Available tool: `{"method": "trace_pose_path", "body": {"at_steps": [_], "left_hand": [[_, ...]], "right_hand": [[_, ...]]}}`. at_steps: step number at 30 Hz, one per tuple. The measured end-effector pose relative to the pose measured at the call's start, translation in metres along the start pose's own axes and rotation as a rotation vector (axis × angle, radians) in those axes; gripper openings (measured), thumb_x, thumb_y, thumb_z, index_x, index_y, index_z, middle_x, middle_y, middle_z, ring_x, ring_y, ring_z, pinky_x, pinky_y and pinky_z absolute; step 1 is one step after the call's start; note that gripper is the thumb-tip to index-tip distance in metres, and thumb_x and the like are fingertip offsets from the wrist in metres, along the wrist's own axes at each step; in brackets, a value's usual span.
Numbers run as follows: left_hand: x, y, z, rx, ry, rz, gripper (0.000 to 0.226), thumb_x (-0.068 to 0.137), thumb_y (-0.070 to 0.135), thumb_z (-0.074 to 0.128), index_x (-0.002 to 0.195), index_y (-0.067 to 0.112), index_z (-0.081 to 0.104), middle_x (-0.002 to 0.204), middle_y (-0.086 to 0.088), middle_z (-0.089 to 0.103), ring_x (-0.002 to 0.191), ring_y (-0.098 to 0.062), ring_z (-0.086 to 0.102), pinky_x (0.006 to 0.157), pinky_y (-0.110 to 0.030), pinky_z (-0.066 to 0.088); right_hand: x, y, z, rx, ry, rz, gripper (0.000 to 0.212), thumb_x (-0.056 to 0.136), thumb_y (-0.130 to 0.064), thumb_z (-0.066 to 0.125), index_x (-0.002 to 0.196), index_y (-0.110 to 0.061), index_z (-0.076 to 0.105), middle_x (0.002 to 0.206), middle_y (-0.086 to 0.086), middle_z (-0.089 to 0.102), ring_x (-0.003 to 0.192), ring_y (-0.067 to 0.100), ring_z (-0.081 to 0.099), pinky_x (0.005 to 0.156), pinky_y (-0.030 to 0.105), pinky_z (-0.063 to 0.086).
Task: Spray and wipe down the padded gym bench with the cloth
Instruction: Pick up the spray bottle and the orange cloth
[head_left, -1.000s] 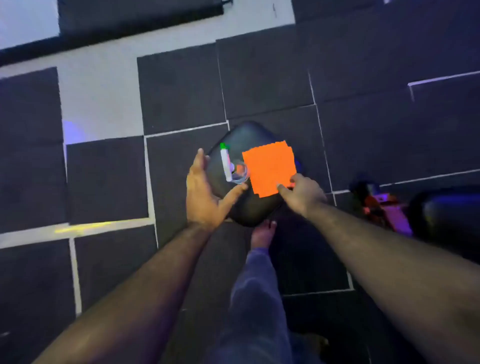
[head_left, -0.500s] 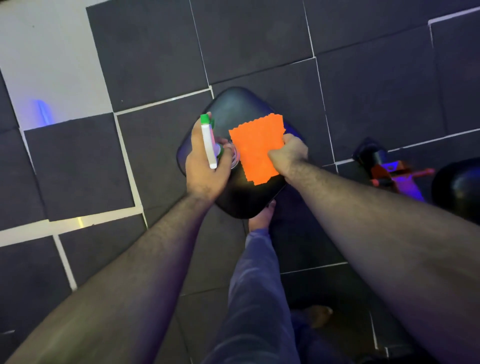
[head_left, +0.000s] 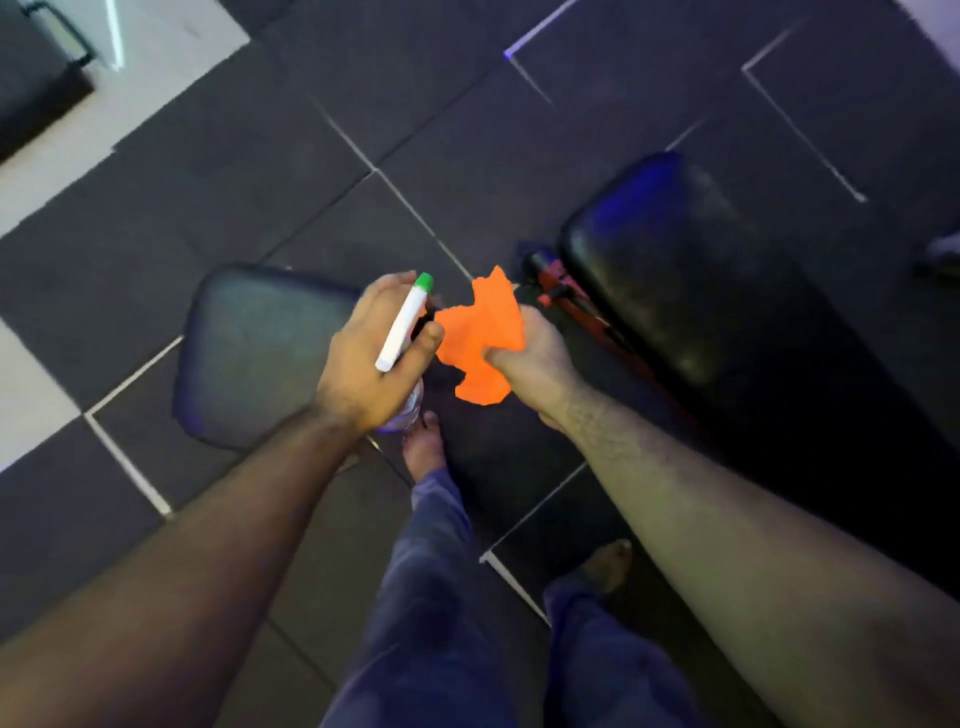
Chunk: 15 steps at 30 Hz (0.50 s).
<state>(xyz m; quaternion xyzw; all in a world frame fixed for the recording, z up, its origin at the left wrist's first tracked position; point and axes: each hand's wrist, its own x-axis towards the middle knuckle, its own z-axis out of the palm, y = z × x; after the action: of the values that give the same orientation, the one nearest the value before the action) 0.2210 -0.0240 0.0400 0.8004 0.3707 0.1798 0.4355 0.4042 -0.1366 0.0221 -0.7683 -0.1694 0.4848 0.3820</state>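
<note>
My left hand (head_left: 371, 358) grips a spray bottle (head_left: 404, 323) with a white trigger head and a green tip; its clear body pokes out below my fist. An orange cloth (head_left: 480, 338) is bunched in my right hand (head_left: 535, 358), lifted off the pads. Both hands hover close together above the gap between two black padded bench parts: a square seat pad (head_left: 260, 353) on the left and a long back pad (head_left: 691, 291) on the right. A red metal frame (head_left: 566, 296) joins them.
Dark rubber floor tiles with pale seams surround the bench. White flooring (head_left: 31, 171) lies at the upper left, with a dark object (head_left: 36, 78) in the top-left corner. My bare feet (head_left: 423, 447) and blue trouser legs stand right by the bench.
Both hands have lifted off the seat pad: the cloth went from lying flat to crumpled in my right hand, and the bottle rose with my left. The view swung right, showing the long pad.
</note>
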Motion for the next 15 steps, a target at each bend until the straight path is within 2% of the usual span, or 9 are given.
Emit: {"method": "trace_pose_path", "body": {"at_steps": [1,3,6,8,9,11,13,14,15], "left_hand": [[0.001,0.023,0.023,-0.02,-0.047,0.021,0.039,0.106,0.052,0.056,0.135,0.026,0.062,0.132,0.02,0.061,0.127,-0.007,0.06,0.102,-0.022,0.047],[0.0,0.067,0.07,-0.039,-0.145,0.033,0.037,0.105,0.056,0.055,0.132,0.032,0.063,0.121,0.022,0.065,0.112,0.0,0.064,0.095,-0.019,0.047],[-0.01,0.132,0.146,-0.054,-0.254,0.113,0.034,0.105,0.064,0.053,0.13,0.04,0.055,0.111,0.028,0.065,0.099,0.008,0.064,0.086,-0.011,0.046],[-0.022,0.173,0.194,-0.069,-0.308,0.14,0.046,0.103,0.072,0.051,0.136,0.04,0.056,0.114,0.028,0.067,0.103,0.001,0.068,0.091,-0.023,0.052],[-0.029,0.19,0.217,-0.076,-0.338,0.139,0.05,0.102,0.075,0.052,0.139,0.041,0.056,0.116,0.03,0.068,0.106,-0.003,0.069,0.092,-0.028,0.053],[-0.043,0.219,0.258,-0.084,-0.39,0.151,0.055,0.099,0.079,0.051,0.14,0.043,0.055,0.117,0.033,0.069,0.106,0.002,0.069,0.093,-0.025,0.053],[-0.055,0.242,0.292,-0.072,-0.448,0.146,0.066,0.096,0.086,0.049,0.141,0.04,0.059,0.114,0.021,0.074,0.106,0.0,0.071,0.093,-0.025,0.054],[-0.059,0.252,0.307,-0.059,-0.474,0.143,0.069,0.094,0.088,0.048,0.14,0.038,0.062,0.113,0.016,0.075,0.105,-0.004,0.072,0.093,-0.027,0.055],[-0.063,0.26,0.32,-0.053,-0.49,0.141,0.07,0.094,0.089,0.047,0.138,0.037,0.064,0.112,0.014,0.076,0.104,-0.007,0.072,0.092,-0.028,0.055]], "right_hand": [[-0.017,0.011,-0.032,0.052,0.04,-0.016,0.04,0.087,0.0,0.071,0.105,-0.034,0.063,0.102,-0.015,0.073,0.091,-0.004,0.07,0.077,0.022,0.057],[-0.054,0.035,-0.092,0.143,0.125,-0.045,0.037,0.091,-0.001,0.074,0.104,-0.035,0.064,0.099,-0.018,0.074,0.088,-0.008,0.069,0.078,0.019,0.056],[-0.107,0.082,-0.177,0.235,0.295,-0.019,0.029,0.098,-0.008,0.073,0.117,-0.028,0.063,0.111,-0.008,0.075,0.102,0.01,0.072,0.092,0.036,0.057],[-0.137,0.116,-0.231,0.255,0.406,0.011,0.032,0.101,-0.01,0.068,0.129,-0.025,0.062,0.12,0.0,0.074,0.112,0.021,0.07,0.098,0.042,0.055],[-0.15,0.135,-0.255,0.263,0.452,0.027,0.034,0.102,-0.01,0.066,0.132,-0.025,0.062,0.121,-0.001,0.073,0.113,0.021,0.07,0.099,0.041,0.055],[-0.171,0.169,-0.299,0.317,0.52,0.061,0.036,0.104,-0.009,0.062,0.135,-0.027,0.06,0.121,-0.005,0.072,0.106,0.01,0.071,0.091,0.033,0.057],[-0.185,0.196,-0.337,0.401,0.549,0.097,0.035,0.106,-0.009,0.06,0.132,-0.032,0.058,0.117,-0.015,0.071,0.095,-0.002,0.071,0.077,0.017,0.056],[-0.189,0.208,-0.353,0.423,0.555,0.107,0.034,0.106,-0.011,0.06,0.13,-0.035,0.057,0.116,-0.019,0.069,0.096,-0.003,0.07,0.077,0.016,0.055],[-0.191,0.218,-0.367,0.438,0.56,0.112,0.034,0.106,-0.012,0.061,0.13,-0.035,0.057,0.117,-0.019,0.068,0.101,-0.002,0.068,0.082,0.021,0.056]]}}
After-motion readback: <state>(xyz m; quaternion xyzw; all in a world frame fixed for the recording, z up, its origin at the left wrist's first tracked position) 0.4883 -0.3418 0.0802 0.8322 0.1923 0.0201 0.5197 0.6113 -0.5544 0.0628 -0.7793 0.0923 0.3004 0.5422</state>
